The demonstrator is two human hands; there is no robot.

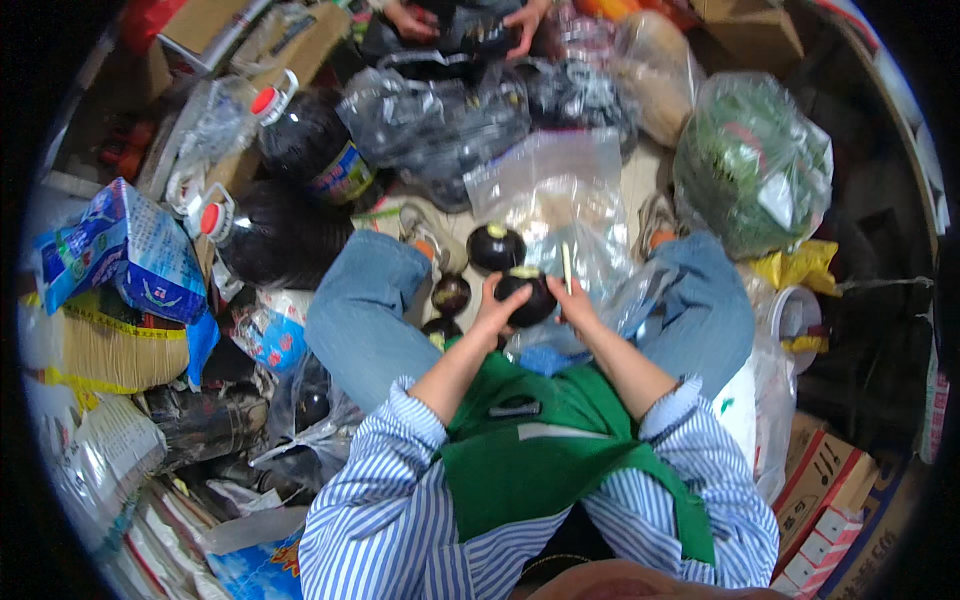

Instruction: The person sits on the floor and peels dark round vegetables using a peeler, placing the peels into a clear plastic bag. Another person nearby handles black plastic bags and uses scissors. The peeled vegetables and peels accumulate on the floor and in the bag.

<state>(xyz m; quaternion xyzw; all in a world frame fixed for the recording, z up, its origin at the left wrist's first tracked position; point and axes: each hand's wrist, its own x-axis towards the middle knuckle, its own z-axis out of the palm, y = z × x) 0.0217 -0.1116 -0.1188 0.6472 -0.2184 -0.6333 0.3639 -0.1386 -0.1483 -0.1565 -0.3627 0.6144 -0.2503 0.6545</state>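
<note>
My left hand (pixel 496 306) holds a round dark eggplant (pixel 529 301) from its left side, a pale cut patch on its top. At its right side is my right hand (pixel 574 301), holding a thin pale stick-like handle (pixel 566 266) that points away from me; whether it has a blade cannot be seen. Just beyond lies another dark eggplant (pixel 496 247) with a pale top. A smaller eggplant (pixel 451 293) and a further one (pixel 441 330), partly hidden by my left forearm, lie to the left. A clear plastic bag (pixel 577 202) spreads between my feet.
Large bottles of dark liquid (pixel 281 234) with red caps stand left. Dark plastic bags (pixel 442 112) lie ahead, where another person's hands (pixel 525 22) show. A bag of greens (pixel 754 165) sits right, above a white tub (pixel 795 326). Cardboard boxes (pixel 821 487) are at lower right.
</note>
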